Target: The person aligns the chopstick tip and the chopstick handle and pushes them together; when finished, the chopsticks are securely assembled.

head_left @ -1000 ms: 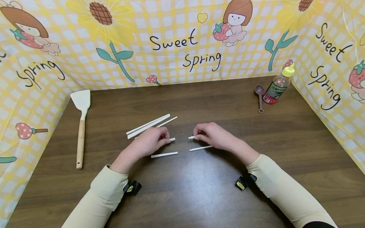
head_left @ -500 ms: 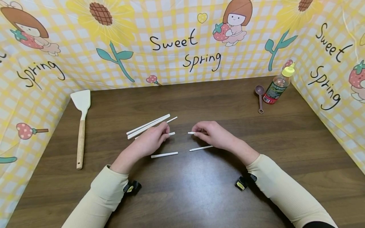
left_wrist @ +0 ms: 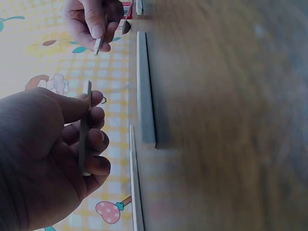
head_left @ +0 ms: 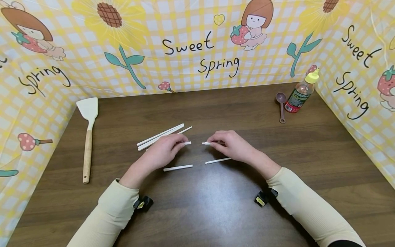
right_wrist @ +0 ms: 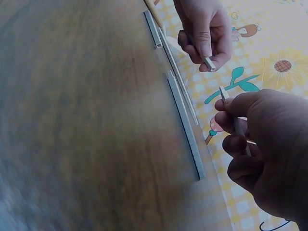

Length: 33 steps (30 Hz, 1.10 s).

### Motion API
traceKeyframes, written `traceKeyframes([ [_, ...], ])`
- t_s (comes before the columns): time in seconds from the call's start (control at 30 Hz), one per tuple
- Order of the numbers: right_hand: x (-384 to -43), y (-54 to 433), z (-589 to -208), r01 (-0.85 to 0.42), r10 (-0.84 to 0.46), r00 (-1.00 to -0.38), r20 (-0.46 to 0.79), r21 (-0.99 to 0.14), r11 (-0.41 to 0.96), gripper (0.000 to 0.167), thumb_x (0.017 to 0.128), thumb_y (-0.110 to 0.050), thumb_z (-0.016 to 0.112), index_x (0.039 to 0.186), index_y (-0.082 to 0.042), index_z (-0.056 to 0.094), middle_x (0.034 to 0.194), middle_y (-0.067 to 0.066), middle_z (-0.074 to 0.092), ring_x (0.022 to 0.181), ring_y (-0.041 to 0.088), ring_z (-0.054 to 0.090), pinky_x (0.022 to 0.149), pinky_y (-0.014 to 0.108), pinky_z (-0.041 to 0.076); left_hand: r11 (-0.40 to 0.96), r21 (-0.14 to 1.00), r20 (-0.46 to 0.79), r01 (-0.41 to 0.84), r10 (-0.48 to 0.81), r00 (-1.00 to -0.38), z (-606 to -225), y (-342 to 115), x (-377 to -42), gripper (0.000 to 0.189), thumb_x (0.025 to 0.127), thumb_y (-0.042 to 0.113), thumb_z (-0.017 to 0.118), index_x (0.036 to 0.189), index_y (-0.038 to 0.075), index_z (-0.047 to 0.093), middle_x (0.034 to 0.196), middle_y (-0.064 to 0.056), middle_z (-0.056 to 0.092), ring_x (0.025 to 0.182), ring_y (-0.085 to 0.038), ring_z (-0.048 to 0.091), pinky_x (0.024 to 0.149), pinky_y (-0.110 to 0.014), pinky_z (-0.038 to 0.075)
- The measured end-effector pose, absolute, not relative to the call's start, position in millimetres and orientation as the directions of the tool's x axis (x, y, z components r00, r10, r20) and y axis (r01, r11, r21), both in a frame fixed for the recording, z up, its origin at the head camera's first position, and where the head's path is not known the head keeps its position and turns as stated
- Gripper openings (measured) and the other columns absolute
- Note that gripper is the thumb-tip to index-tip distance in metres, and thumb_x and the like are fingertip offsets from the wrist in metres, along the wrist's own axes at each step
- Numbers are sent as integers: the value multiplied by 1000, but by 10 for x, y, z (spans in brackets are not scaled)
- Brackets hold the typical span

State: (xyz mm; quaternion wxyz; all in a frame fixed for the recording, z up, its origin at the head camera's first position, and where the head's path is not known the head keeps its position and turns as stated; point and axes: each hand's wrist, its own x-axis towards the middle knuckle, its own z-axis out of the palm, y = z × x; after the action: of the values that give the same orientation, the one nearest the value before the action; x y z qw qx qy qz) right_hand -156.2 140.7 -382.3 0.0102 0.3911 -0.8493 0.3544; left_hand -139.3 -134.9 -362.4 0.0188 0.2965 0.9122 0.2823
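In the head view my left hand (head_left: 166,146) pinches a short white stick (head_left: 188,143) between thumb and fingers. Its end is square and hollow in the right wrist view. Facing it, my right hand (head_left: 230,145) pinches another white stick (head_left: 205,143) with a narrower tip. The two ends point at each other across a small gap. Both sticks are raised over the table, and their rear parts are covered by the hands in the head view. Nearer the body lie two similar pieces, a white stick (head_left: 178,168) on the left and a narrow-tipped stick (head_left: 217,160) on the right.
Behind my left hand lie longer white sticks (head_left: 160,136) and a thinner one (head_left: 186,129). A white spatula (head_left: 87,137) with a wooden handle is at the left. A brown measuring spoon (head_left: 281,103) and a yellow-capped bottle (head_left: 298,97) stand back right, before a patterned cloth (head_left: 197,77).
Both hands have shifted slightly up in the head view with their sticks. The gap between the two stick ends has narrowed. The sticks on the table have not moved.
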Motion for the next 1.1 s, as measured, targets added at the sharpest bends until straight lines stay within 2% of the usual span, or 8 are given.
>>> traceKeyframes([
  [0.3,-1541,1390,-3809,-673,-661,-688,298,-601,430,11,97,-10,69,104,-9,77,90,-5,67,73,8,55,69,29,49,669,522,97,530,571,-815,-3614,-1355,-1379,13,101,15,64,110,14,73,105,3,72,96,-15,66,87,-41,51],
  [0.77,-1519,1360,-3818,-690,-680,-666,305,-598,408,10,97,-10,69,103,-7,77,90,-5,67,76,7,57,72,28,49,649,533,127,543,573,-809,-3617,-1299,-1369,6,96,13,71,100,10,74,90,4,70,79,-13,60,76,-37,50],
  [1.1,-1486,1341,-3792,-694,-687,-659,306,-599,399,10,97,-9,69,103,-8,77,90,-5,67,76,8,56,71,28,49,626,538,148,565,589,-794,-3618,-1268,-1346,6,95,11,72,98,7,75,87,4,70,77,-12,60,74,-35,50],
])
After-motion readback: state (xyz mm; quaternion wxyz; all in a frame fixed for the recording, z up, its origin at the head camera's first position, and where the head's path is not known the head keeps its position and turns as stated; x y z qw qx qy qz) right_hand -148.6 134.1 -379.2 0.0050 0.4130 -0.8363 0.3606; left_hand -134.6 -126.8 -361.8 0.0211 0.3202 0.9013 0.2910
